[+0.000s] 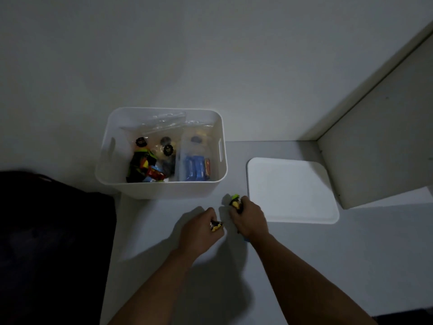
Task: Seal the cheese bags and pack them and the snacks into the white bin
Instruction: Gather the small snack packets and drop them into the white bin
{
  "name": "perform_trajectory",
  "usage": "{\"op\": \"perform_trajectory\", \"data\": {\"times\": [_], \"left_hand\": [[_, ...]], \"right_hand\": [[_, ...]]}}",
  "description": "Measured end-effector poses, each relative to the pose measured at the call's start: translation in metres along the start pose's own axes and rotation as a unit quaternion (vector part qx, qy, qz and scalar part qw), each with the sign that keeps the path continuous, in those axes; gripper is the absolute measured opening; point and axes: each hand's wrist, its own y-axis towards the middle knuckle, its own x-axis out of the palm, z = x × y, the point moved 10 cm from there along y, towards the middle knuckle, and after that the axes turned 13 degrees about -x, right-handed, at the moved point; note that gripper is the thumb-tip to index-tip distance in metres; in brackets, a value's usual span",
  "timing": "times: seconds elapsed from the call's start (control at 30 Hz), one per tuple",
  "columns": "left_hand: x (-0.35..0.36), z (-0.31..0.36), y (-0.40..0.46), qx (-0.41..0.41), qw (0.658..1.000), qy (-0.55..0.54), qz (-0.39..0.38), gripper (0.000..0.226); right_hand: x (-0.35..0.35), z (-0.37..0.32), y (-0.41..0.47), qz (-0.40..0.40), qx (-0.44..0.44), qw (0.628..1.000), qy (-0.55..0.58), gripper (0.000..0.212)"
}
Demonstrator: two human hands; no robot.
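The white bin point(161, 190) stands on the grey table against the wall. Inside it lie clear cheese bags point(164, 137) with dark round labels, a blue snack pack point(195, 168) and dark, green and red snack wrappers point(143, 166). In front of the bin my left hand point(199, 231) is closed on a small black and yellow snack point(216, 225). Beside it my right hand point(249, 219) grips a black, green and yellow snack point(235, 201); a blue bit shows under the wrist point(246, 239).
The bin's white lid point(293, 191) lies flat on the table to the right of my hands. A dark bag or cloth point(54, 242) covers the left side. A pale cabinet panel point(386, 137) juts in at the right.
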Motion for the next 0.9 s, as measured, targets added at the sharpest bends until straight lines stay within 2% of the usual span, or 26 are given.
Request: {"op": "perform_trajectory", "data": {"times": [0.13, 0.23, 0.3, 0.4, 0.5, 0.53, 0.6, 0.67, 0.7, 0.8, 0.9], "left_hand": [[-0.045, 0.052, -0.021, 0.012, 0.997, -0.080, 0.016, 0.027], [-0.110, 0.094, -0.033, 0.057, 0.988, -0.109, 0.089, 0.020], [-0.160, 0.109, -0.034, 0.060, 0.983, -0.089, 0.152, 0.021], [-0.228, 0.113, -0.025, 0.022, 0.975, -0.002, 0.219, 0.022], [-0.278, 0.093, -0.004, -0.048, 0.967, 0.030, 0.249, 0.028], [-0.287, 0.083, 0.007, -0.069, 0.967, 0.026, 0.244, 0.034], [-0.296, 0.063, 0.022, -0.108, 0.971, 0.019, 0.213, 0.059], [-0.299, 0.045, 0.029, -0.140, 0.968, 0.031, 0.205, 0.080], [-0.298, 0.040, 0.028, -0.149, 0.964, 0.045, 0.214, 0.080], [-0.283, 0.059, 0.014, -0.108, 0.962, 0.013, 0.249, 0.054], [-0.228, 0.114, -0.007, -0.030, 0.976, -0.052, 0.209, 0.019]], "right_hand": [[-0.080, -0.016, -0.015, 0.137, 0.013, 0.982, 0.128, 0.020], [-0.141, -0.064, 0.001, 0.224, -0.024, 0.955, 0.194, 0.016], [-0.168, -0.112, 0.021, 0.235, -0.078, 0.939, 0.238, 0.016], [-0.183, -0.192, 0.055, 0.194, -0.161, 0.936, 0.244, 0.012], [-0.158, -0.250, 0.085, 0.115, -0.181, 0.957, 0.197, 0.013], [-0.142, -0.265, 0.093, 0.083, -0.182, 0.963, 0.178, 0.019], [-0.109, -0.285, 0.102, 0.004, -0.173, 0.971, 0.166, 0.045], [-0.082, -0.287, 0.102, -0.059, -0.150, 0.971, 0.177, 0.063], [-0.079, -0.282, 0.100, -0.063, -0.148, 0.970, 0.180, 0.063], [-0.107, -0.243, 0.092, 0.035, -0.162, 0.967, 0.191, 0.036], [-0.149, -0.164, 0.079, 0.136, -0.117, 0.968, 0.174, 0.018]]}}
